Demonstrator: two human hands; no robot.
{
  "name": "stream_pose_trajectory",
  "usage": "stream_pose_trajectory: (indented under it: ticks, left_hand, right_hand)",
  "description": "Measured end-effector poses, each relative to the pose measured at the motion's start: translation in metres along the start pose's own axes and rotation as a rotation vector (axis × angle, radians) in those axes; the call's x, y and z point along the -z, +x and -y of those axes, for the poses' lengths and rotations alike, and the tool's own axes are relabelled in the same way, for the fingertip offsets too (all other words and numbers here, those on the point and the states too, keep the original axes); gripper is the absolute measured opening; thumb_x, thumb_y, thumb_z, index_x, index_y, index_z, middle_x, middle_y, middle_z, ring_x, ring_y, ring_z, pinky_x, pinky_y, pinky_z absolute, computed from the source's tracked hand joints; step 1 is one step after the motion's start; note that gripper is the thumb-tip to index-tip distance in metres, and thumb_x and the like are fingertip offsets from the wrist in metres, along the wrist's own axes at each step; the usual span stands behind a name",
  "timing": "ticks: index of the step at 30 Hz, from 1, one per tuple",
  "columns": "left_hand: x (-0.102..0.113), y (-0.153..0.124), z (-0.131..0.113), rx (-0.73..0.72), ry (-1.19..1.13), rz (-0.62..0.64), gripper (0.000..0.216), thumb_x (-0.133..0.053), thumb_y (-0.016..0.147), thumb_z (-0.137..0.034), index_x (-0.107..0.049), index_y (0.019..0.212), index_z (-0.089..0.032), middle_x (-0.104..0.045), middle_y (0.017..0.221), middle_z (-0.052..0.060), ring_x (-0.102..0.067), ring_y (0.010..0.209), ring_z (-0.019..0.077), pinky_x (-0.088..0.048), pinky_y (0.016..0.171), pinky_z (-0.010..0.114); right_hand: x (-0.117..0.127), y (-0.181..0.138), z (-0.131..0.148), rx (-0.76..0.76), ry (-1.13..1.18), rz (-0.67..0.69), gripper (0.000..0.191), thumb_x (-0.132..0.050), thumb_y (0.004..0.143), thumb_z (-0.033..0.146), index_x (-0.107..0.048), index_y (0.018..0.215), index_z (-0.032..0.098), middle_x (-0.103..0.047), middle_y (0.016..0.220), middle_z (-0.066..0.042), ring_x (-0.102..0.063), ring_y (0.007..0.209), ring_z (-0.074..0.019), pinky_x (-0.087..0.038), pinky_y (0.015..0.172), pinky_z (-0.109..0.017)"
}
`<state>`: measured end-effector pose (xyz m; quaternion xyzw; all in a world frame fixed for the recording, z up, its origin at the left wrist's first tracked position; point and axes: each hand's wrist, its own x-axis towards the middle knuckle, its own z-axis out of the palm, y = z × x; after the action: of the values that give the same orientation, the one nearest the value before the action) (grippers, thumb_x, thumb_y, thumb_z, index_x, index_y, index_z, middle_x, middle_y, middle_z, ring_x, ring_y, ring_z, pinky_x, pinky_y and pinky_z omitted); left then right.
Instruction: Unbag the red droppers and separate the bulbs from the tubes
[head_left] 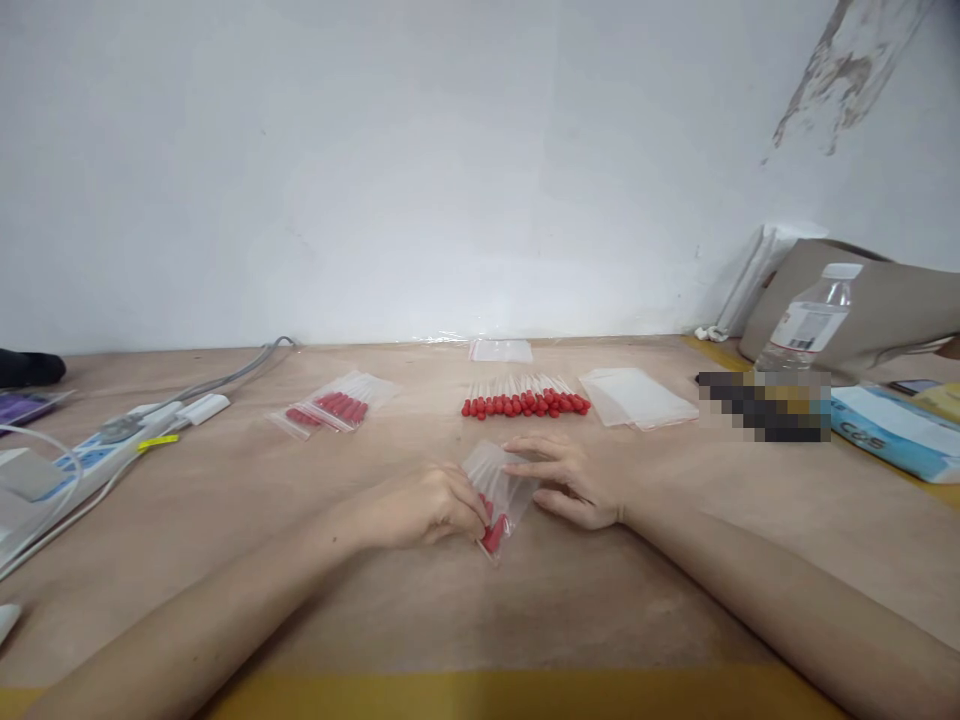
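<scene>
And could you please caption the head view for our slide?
Left fingers pinch a clear plastic bag holding red-headed sticks; right fingers touch it.

front bag (486, 462): 1 | red-tipped sticks (525, 404): overlapping, uncountable | bottle (810, 325): 1 | power strip (91, 468): 1 | tissue pack (900, 432): 1

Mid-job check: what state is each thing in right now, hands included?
Left hand: closed, pinching the clear bag near its lower end.
Right hand: open, fingers on the clear bag.
Clear bag: red-ended sticks inside; seal unclear.
Loose sticks: in a row, red ends nearer.
Left-side bags: flat, overlapping, red-ended sticks inside.
Right-side bags: flat, stacked.
Bottle: upright, capped.
Power strip: plug in.
</scene>
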<state>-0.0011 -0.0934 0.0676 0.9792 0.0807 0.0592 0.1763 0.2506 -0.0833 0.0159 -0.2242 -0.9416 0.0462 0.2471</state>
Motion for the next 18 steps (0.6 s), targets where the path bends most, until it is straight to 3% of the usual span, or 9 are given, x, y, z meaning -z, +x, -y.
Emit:
stream_pose_trajectory:
  ticks: [3,5,8,10,13,18]
  left_hand:
    - [-0.01,0.0,0.011,-0.06,0.017,-0.094,0.031,-0.035,0.09,-0.024,-0.066,0.09,-0.024,-0.067,0.097,0.003,-0.054,0.101,0.0165,-0.035,0.094,0.031]
    - [-0.015,-0.002,0.021,0.003,0.055,-0.234,0.027,-0.039,0.088,-0.024,-0.067,0.086,-0.024,-0.063,0.107,0.004,-0.051,0.106,0.0186,-0.034,0.095,0.035]
    - [-0.024,-0.005,0.038,0.291,-0.034,-0.488,0.022,-0.044,0.086,-0.025,-0.063,0.096,-0.021,-0.057,0.114,0.008,-0.053,0.101,0.0188,-0.042,0.086,0.034]
    - [-0.028,-0.006,0.046,0.507,-0.246,-0.588,0.029,-0.046,0.085,-0.031,-0.055,0.109,-0.016,-0.061,0.1,0.01,-0.059,0.083,0.0162,-0.047,0.073,0.031]
    - [-0.033,-0.001,0.049,0.698,-0.627,-0.581,0.046,-0.053,0.08,-0.039,-0.045,0.116,-0.011,-0.062,0.076,0.004,-0.057,0.06,0.0119,-0.048,0.058,0.026]
    - [-0.033,0.012,0.044,0.805,-0.984,-0.558,0.065,-0.073,0.063,-0.034,-0.045,0.117,-0.01,-0.065,0.07,0.003,-0.058,0.056,0.0104,-0.047,0.058,0.024]
  right_hand:
    - [0.001,0.0,-0.001,0.015,0.037,0.056,0.042,-0.046,0.083,0.03,-0.048,0.124,0.02,-0.041,0.133,-0.01,-0.038,0.121,-0.0226,-0.033,0.099,-0.043]
    - [-0.001,0.001,-0.001,0.011,0.041,0.058,0.045,-0.05,0.082,0.036,-0.049,0.124,0.02,-0.044,0.131,-0.01,-0.04,0.119,-0.023,-0.033,0.099,-0.043]
    - [-0.006,0.0,-0.001,-0.039,0.045,0.046,0.045,-0.052,0.081,0.037,-0.05,0.123,0.022,-0.048,0.128,-0.009,-0.045,0.116,-0.0216,-0.036,0.097,-0.04]
    - [-0.009,0.0,-0.001,-0.073,0.056,0.033,0.042,-0.051,0.082,0.036,-0.05,0.122,0.022,-0.048,0.128,-0.008,-0.046,0.115,-0.0206,-0.037,0.097,-0.039]
    - [-0.011,0.0,-0.002,-0.087,0.071,0.008,0.042,-0.052,0.082,0.035,-0.05,0.122,0.023,-0.048,0.129,-0.008,-0.046,0.115,-0.0207,-0.038,0.097,-0.039]
    - [-0.009,0.0,-0.004,-0.107,0.052,0.009,0.041,-0.052,0.081,0.035,-0.052,0.121,0.024,-0.048,0.128,-0.007,-0.047,0.114,-0.0212,-0.038,0.096,-0.039]
